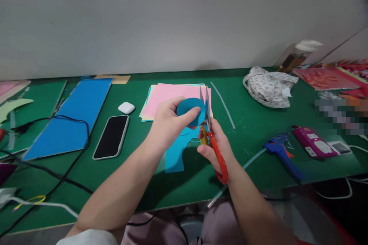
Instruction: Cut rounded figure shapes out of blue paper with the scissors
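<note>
A round teal paper piece (186, 109) is pinched in my left hand (171, 120), thumb on top and fingers beneath. My right hand (218, 143) is closed round the handles of red-handled scissors (219, 157). Their blades point up and stand slightly apart at the right edge of the round piece. Below my hands, a cut teal paper scrap (174, 157) lies on the green table. Behind them is a stack of pink and cream paper sheets (166, 93), partly covered by my left hand. Something yellow shows beside the scissors' pivot, too hidden to make out.
On the left are a phone (112, 136), a white case (126, 107), a blue board (71, 118) and black cables. Rightward lie a blue glue gun (283, 155), a purple box (314, 142), a patterned cloth (268, 88) and a bottle (296, 57). Clear glue sticks lie near my right hand.
</note>
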Tool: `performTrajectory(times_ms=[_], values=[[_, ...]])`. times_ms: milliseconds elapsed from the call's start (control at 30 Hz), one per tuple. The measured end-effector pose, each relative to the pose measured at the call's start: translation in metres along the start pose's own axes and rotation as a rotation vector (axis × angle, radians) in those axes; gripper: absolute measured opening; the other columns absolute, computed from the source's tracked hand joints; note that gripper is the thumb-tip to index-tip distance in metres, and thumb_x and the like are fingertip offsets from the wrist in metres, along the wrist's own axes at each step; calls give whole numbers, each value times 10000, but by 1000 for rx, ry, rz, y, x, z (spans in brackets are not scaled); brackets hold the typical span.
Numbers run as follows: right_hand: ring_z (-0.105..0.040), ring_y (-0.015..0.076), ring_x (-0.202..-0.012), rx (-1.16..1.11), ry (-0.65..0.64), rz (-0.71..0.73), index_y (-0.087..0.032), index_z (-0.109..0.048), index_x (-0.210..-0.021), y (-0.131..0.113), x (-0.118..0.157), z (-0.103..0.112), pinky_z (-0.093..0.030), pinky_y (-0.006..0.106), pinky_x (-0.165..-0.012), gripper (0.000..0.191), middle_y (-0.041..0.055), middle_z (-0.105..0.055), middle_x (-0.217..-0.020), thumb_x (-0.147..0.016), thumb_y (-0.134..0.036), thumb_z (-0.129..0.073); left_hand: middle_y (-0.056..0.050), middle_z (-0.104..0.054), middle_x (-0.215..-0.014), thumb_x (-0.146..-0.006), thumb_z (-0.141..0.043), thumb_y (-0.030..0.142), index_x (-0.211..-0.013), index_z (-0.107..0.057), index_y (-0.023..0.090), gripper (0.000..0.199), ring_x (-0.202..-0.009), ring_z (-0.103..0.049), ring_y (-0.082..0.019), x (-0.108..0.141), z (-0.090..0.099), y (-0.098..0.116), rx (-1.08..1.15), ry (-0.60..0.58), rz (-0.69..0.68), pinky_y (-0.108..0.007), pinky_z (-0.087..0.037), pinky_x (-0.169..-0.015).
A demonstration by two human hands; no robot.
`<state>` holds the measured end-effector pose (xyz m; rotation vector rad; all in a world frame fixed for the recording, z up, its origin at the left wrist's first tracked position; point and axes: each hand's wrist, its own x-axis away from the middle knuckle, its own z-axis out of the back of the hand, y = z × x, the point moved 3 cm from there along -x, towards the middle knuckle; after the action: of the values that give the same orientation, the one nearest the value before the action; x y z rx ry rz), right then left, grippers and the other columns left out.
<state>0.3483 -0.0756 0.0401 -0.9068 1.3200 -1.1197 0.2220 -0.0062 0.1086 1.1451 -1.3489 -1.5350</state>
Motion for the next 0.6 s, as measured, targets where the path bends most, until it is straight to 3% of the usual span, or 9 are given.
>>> performTrajectory(times_ms=[600], values=[[-531,188,-796,18,9,-5,-258,-476,-1303,-2,1,2,-525,361,-729,801,61,-546,-977,-694,-748,-649,21,-621,-612,-723,-740,318,-697,-640,153,194,-526,-603,-111,1,0,1,8,-6,24,-205,-531,-483]])
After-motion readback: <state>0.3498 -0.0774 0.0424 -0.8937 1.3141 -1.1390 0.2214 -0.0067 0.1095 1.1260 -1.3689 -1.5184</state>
